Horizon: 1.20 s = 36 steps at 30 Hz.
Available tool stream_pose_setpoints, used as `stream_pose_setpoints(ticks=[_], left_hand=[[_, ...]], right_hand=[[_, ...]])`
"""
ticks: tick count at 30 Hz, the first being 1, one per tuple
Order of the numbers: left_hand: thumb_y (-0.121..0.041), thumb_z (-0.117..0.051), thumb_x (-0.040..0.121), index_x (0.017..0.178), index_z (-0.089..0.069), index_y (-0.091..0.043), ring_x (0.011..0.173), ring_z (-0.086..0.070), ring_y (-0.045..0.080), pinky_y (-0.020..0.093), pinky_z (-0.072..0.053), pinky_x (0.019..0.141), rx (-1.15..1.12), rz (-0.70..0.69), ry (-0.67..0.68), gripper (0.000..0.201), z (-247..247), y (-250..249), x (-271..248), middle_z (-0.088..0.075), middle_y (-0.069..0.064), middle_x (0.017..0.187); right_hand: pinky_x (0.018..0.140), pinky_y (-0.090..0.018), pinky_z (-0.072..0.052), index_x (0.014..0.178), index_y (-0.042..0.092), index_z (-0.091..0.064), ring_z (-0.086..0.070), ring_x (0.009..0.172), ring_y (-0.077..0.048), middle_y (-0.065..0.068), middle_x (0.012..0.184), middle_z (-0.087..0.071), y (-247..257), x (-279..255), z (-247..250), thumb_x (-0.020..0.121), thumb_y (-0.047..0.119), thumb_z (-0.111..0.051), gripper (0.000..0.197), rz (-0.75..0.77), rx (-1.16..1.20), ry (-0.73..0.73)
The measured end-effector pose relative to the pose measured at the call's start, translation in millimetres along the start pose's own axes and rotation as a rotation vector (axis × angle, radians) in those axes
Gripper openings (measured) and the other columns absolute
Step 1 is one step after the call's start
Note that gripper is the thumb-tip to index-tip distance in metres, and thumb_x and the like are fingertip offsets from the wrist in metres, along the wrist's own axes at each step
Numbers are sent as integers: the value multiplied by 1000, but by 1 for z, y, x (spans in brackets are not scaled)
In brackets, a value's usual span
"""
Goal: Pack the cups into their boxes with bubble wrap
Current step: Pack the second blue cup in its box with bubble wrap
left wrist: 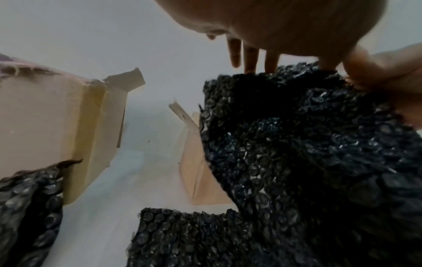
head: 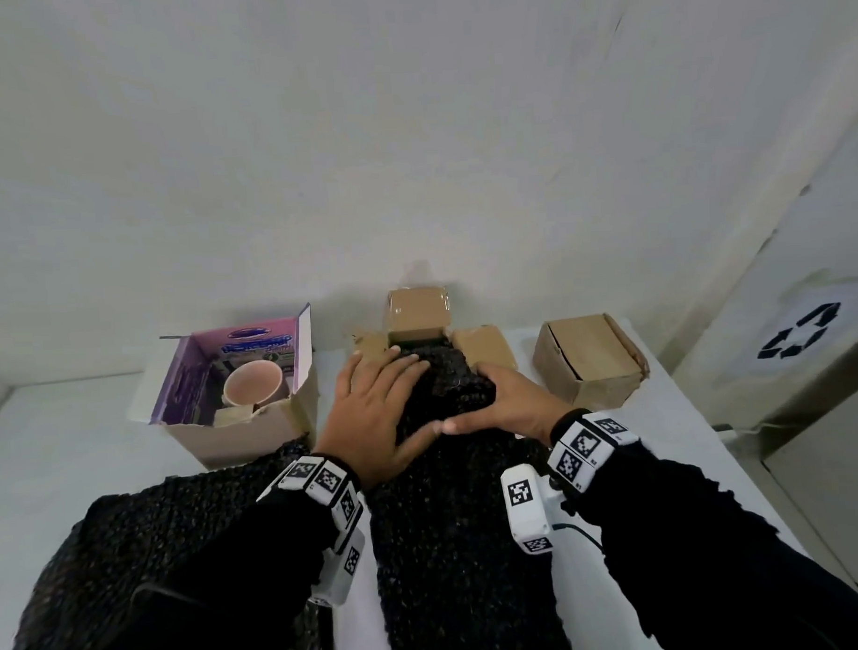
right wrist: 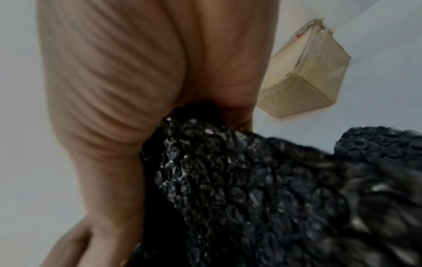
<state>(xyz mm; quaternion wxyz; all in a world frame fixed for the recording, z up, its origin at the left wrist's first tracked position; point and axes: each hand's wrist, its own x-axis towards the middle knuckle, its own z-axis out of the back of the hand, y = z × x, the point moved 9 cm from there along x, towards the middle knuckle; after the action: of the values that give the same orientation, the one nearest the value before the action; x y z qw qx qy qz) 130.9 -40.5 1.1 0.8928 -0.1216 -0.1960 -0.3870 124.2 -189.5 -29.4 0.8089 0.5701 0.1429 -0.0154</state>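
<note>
A black bubble wrap bundle [head: 448, 387] sits in the mouth of an open brown box [head: 419, 310] at the table's middle. What it wraps is hidden. My left hand [head: 371, 404] lies flat on the bundle's left top with straight fingers [left wrist: 251, 57] pressing down. My right hand [head: 507, 400] cups the bundle's right side, its thumb lying along the front edge. In the right wrist view the palm [right wrist: 137, 90] sits against the wrap [right wrist: 251, 198]. A pink cup [head: 254, 382] stands unwrapped in a purple-lined box [head: 236, 433] to the left.
The wrap's long tail [head: 449, 543] trails toward me over the white table [head: 57, 459], and another black sheet [head: 157, 528] lies at the near left. A second brown box [head: 593, 363] sits at the right. A bin with a recycling sign [head: 802, 331] stands beyond the table's right edge.
</note>
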Motion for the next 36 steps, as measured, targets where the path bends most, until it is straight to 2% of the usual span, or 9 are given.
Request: stream_pose_setpoints(ticks=[3,8,12,17,20,24,28,33,36], left_hand=[[-77,-54,69,147,-30,-17,121,-48,22,52,-26,108,68,18,121,102,-16,9,2,-54,-2,128],[-26,-57,71,91,-66,-18,81,-56,27,37,-34,75,87,-45,106,23,-34,18,15,-57,3,88],[-8,-56,81,101,-56,-11,83,-58,32,40,-49,71,-31,42,297,20,-55,31,21,-61,11,94],[-36,-39,87,114,-48,-13,91,-58,32,43,-49,76,-219,153,330,37,-53,39,31,-60,11,102],[-76,-44,74,117,-50,-17,90,-57,18,33,-49,79,-106,87,334,74,-43,41,42,-60,-1,102],[-28,-56,87,106,-59,-16,83,-60,26,38,-50,71,125,23,396,23,-44,43,66,-61,4,94],[-12,-64,77,100,-57,-13,76,-57,28,41,-49,66,100,88,414,24,-52,61,82,-61,7,91],[-38,-46,91,102,-44,-15,76,-59,24,36,-40,69,54,112,346,25,-57,72,89,-60,1,86],[-75,-23,85,113,-48,-18,83,-47,17,38,-38,77,53,127,257,68,-59,74,84,-50,-5,94]], right_hand=[[92,-32,-53,113,12,-62,-68,99,-15,-2,106,-73,2,9,3,62,14,-90,59,15,-47,40],[77,-29,-47,90,14,-63,-63,86,-20,-3,91,-68,4,22,5,71,18,-83,28,-3,-616,162],[73,-30,-40,102,8,-65,-58,90,-27,-13,96,-63,-1,29,8,94,23,-57,18,-27,-857,189],[81,-28,-40,101,19,-56,-55,102,-22,-5,106,-60,-1,44,22,94,6,-46,18,-30,-613,132],[87,-26,-40,118,20,-57,-55,106,-18,0,114,-61,9,53,27,94,25,-59,24,10,-527,92],[89,-33,-46,116,27,-57,-57,102,-14,8,109,-62,14,72,35,65,51,-81,61,89,-836,71],[83,-40,-48,117,18,-54,-60,100,-30,-9,110,-65,19,91,48,90,25,-59,28,106,-871,-30],[81,-40,-44,113,15,-43,-60,89,-33,-8,94,-63,20,105,55,90,16,-52,25,120,-772,-38],[90,-39,-33,122,26,-40,-52,100,-19,4,102,-56,15,111,54,79,60,-57,57,129,-769,-58]])
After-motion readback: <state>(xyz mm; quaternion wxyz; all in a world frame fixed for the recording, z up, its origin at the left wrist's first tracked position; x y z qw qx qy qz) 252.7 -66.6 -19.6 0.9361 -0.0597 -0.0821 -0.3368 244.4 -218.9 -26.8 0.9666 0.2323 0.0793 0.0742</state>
